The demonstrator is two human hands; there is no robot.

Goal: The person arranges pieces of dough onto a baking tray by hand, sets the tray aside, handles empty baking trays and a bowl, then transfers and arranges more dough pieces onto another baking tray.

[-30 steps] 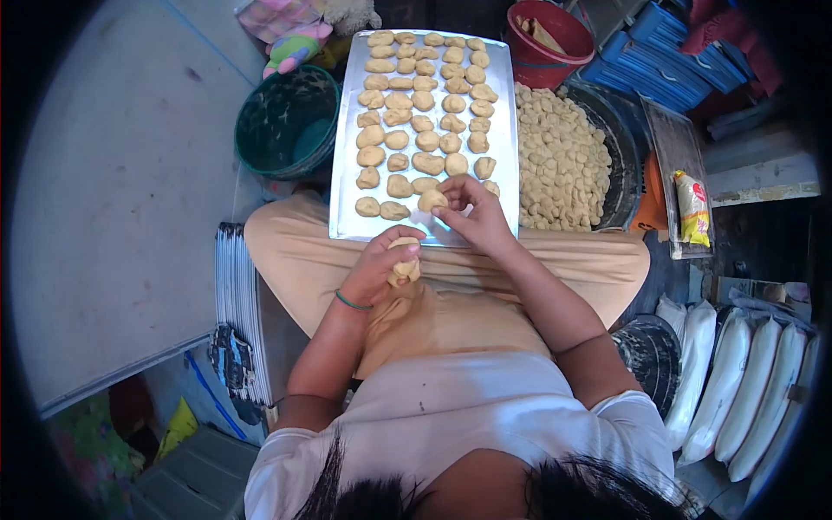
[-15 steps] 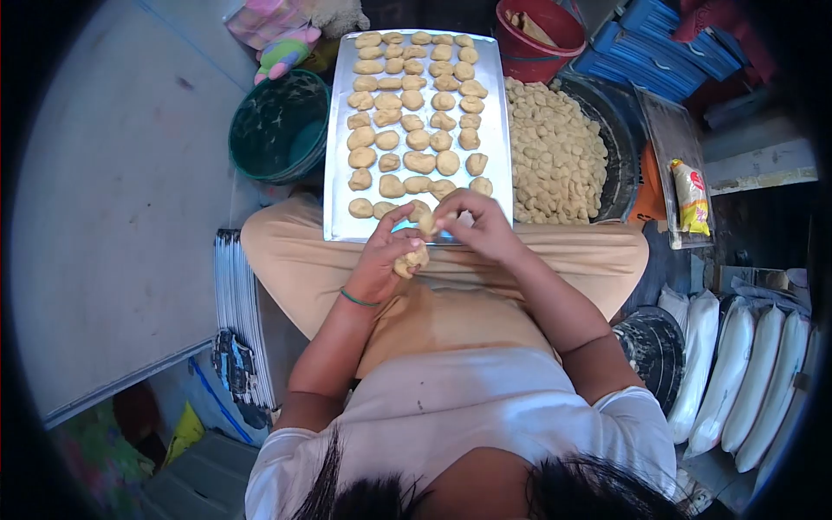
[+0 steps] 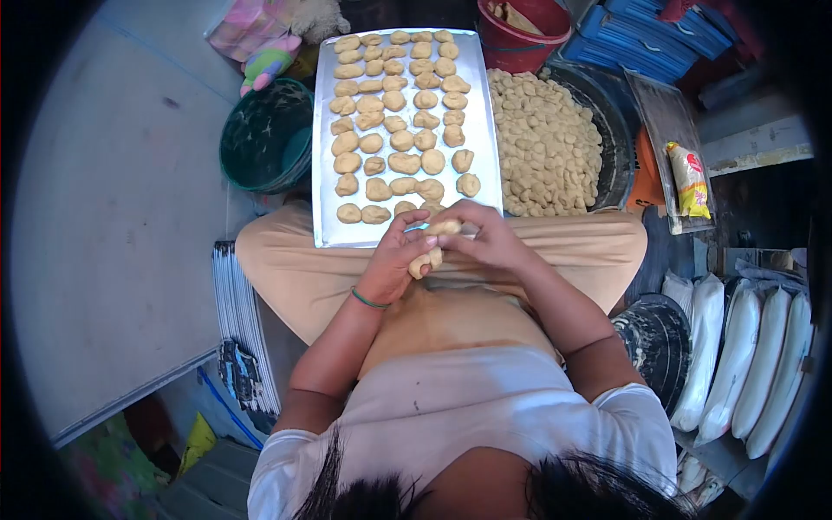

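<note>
My left hand (image 3: 394,264) is closed round a piece of dough (image 3: 425,263), which sticks out between thumb and fingers. My right hand (image 3: 485,232) pinches another bit of dough (image 3: 445,228) just above it; whether the two bits are joined I cannot tell. Both hands are over my lap at the near edge of a metal tray (image 3: 326,230). Rows of rounded dough pieces (image 3: 403,163) lie on the tray, and my fingers partly cover the nearest row.
Right of the tray, a black basin (image 3: 617,143) holds a heap of small dough lumps (image 3: 546,143). A green bucket (image 3: 260,143) stands left, a red bucket (image 3: 520,56) behind. Further right are a yellow packet (image 3: 689,180) on a board and several filled white bags (image 3: 732,360).
The right hand has come down and closer to the left, bringing its dough bit over the left hand's piece. The view has shifted slightly, so the tray sits further left.
</note>
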